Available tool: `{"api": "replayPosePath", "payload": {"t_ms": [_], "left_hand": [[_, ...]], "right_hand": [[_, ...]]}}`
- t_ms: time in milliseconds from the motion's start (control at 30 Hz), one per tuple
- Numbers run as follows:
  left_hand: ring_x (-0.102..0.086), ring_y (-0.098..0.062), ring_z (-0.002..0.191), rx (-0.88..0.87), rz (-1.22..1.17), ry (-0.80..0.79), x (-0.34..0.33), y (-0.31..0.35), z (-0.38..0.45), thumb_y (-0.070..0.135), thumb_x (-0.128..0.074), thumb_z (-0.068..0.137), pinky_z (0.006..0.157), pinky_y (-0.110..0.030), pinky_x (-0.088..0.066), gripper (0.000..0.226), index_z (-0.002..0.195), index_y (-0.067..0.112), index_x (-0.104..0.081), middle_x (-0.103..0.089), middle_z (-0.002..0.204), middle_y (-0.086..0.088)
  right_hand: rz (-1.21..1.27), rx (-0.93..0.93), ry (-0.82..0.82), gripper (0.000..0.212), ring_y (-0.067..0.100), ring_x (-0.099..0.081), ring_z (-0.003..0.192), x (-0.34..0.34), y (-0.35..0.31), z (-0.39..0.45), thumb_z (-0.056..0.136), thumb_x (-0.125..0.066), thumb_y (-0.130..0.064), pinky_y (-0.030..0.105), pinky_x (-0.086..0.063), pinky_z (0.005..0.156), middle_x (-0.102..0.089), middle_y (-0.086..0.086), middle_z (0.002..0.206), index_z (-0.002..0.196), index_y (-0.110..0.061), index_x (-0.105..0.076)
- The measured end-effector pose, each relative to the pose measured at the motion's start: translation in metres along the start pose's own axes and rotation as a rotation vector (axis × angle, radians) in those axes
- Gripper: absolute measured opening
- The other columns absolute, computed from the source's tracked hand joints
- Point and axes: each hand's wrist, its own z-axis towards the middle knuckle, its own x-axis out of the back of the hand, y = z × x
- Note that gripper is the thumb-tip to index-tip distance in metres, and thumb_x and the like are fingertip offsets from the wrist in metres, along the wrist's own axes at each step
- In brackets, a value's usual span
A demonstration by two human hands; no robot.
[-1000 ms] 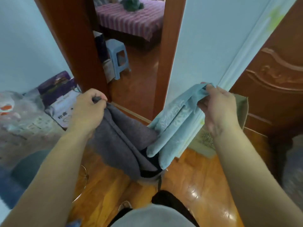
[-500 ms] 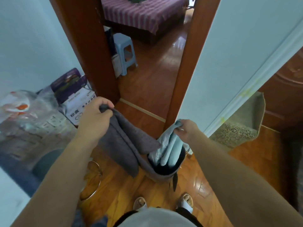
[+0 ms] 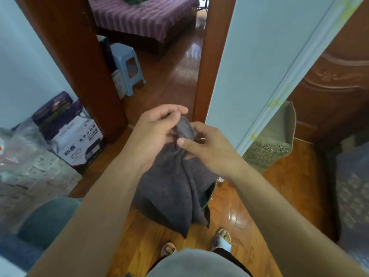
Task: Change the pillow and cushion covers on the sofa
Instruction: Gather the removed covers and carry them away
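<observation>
Wooden-floored doorway (image 3: 171, 80); left hand (image 3: 153, 134) and right hand (image 3: 207, 150) both gripping grey cover (image 3: 171, 188).

Soft, even daylight fills the scene, with bright glare patches on the polished wooden floor (image 3: 235, 216) and in the room beyond the doorway; wide-angle distortion bends the wall edges, and the corners look blurred and smeared

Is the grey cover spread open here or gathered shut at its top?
Gathered shut. Both hands, left hand and right hand, bunch the top of the grey cover, which hangs down as a sack. Its contents are hidden.
</observation>
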Motion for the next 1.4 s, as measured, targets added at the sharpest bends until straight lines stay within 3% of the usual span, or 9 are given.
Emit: {"api": "replayPosePath", "payload": {"t_ms": [100, 233, 467, 600, 867, 1033, 1133, 1267, 1400], "left_hand": [[-0.068, -0.018, 0.088, -0.014, -0.018, 0.045, 0.001, 0.003, 0.007, 0.010, -0.051, 0.104, 0.076, -0.034, -0.058, 0.023, 0.102, 0.016, -0.073, -0.066, 0.097, -0.005], [-0.068, -0.022, 0.103, 0.018, 0.063, 0.262, 0.013, -0.010, 0.012, 0.010, -0.053, 0.101, 0.100, -0.053, -0.053, 0.024, 0.098, 0.018, -0.075, -0.071, 0.104, -0.003], [-0.065, -0.025, 0.109, 0.001, -0.046, 0.551, 0.030, -0.023, 0.003, 0.027, -0.053, 0.093, 0.105, -0.055, -0.048, 0.027, 0.083, 0.039, -0.075, -0.070, 0.100, 0.006], [-0.056, -0.007, 0.072, -0.050, -0.030, 0.578, 0.036, -0.028, 0.004, 0.021, -0.050, 0.102, 0.074, -0.035, -0.047, 0.028, 0.091, 0.036, -0.072, -0.060, 0.077, 0.014], [-0.060, -0.006, 0.103, -0.053, 0.215, 0.353, 0.057, -0.039, -0.004, 0.020, -0.048, 0.106, 0.099, -0.034, -0.048, 0.027, 0.101, 0.039, -0.067, -0.064, 0.100, 0.015], [-0.067, -0.019, 0.101, 0.033, 0.264, 0.203, 0.067, -0.046, -0.004, 0.020, -0.053, 0.104, 0.099, -0.052, -0.052, 0.027, 0.103, 0.042, -0.067, -0.070, 0.099, 0.004], [-0.066, -0.015, 0.106, 0.063, 0.253, 0.124, 0.072, -0.045, 0.001, 0.016, -0.054, 0.103, 0.102, -0.049, -0.052, 0.027, 0.109, 0.039, -0.066, -0.071, 0.103, 0.008], [-0.066, -0.007, 0.080, 0.101, 0.223, -0.011, 0.057, -0.029, 0.013, 0.004, -0.058, 0.084, 0.075, -0.028, -0.053, 0.029, 0.100, 0.027, -0.066, -0.068, 0.089, 0.001], [-0.062, -0.028, 0.084, 0.072, 0.194, -0.226, 0.030, -0.001, 0.039, 0.011, -0.052, 0.059, 0.075, -0.039, -0.047, 0.035, 0.087, 0.025, -0.067, -0.063, 0.085, -0.013]], "right_hand": [[-0.017, -0.033, 0.062, 0.012, 0.018, -0.070, 0.078, 0.025, 0.006, 0.001, 0.101, -0.059, -0.016, 0.035, -0.060, 0.069, -0.070, 0.011, 0.087, 0.099, -0.008, -0.068], [0.016, -0.097, 0.230, 0.020, 0.018, -0.069, 0.077, 0.048, 0.019, 0.000, 0.103, -0.053, -0.012, 0.035, -0.057, 0.069, -0.071, 0.002, 0.080, 0.089, -0.015, -0.067], [0.121, -0.230, 0.520, 0.014, 0.026, -0.074, 0.082, 0.067, 0.028, 0.009, 0.103, -0.053, -0.014, 0.037, -0.062, 0.071, -0.071, 0.016, 0.095, 0.101, -0.005, -0.064], [0.079, -0.359, 0.655, 0.014, 0.029, -0.073, 0.080, 0.065, 0.056, 0.025, 0.102, -0.054, -0.019, 0.048, -0.062, 0.076, -0.068, 0.023, 0.102, 0.099, -0.007, -0.061], [-0.068, -0.515, 0.691, 0.014, 0.033, -0.069, 0.086, 0.028, 0.123, 0.072, 0.102, -0.049, -0.024, 0.051, -0.060, 0.081, -0.067, 0.013, 0.092, 0.100, -0.015, -0.059], [-0.128, -0.723, 0.382, 0.036, 0.038, -0.063, 0.113, 0.003, 0.185, 0.095, 0.098, -0.053, -0.019, 0.046, -0.052, 0.097, -0.065, 0.019, 0.121, 0.130, -0.003, -0.057], [-0.013, -0.747, 0.297, 0.047, 0.034, -0.055, 0.123, 0.001, 0.190, 0.080, 0.097, -0.052, -0.008, 0.039, -0.046, 0.098, -0.053, 0.015, 0.138, 0.144, -0.006, -0.044], [0.160, -0.477, 0.027, 0.041, 0.020, -0.061, 0.114, 0.010, 0.138, 0.052, 0.097, -0.056, 0.004, 0.025, -0.051, 0.085, -0.054, 0.010, 0.144, 0.133, -0.014, -0.057], [-0.014, -0.153, -0.396, 0.075, -0.002, -0.041, 0.137, 0.024, 0.052, 0.041, 0.092, -0.070, -0.008, 0.017, -0.039, 0.106, -0.045, -0.018, 0.149, 0.152, -0.034, -0.035]]}}
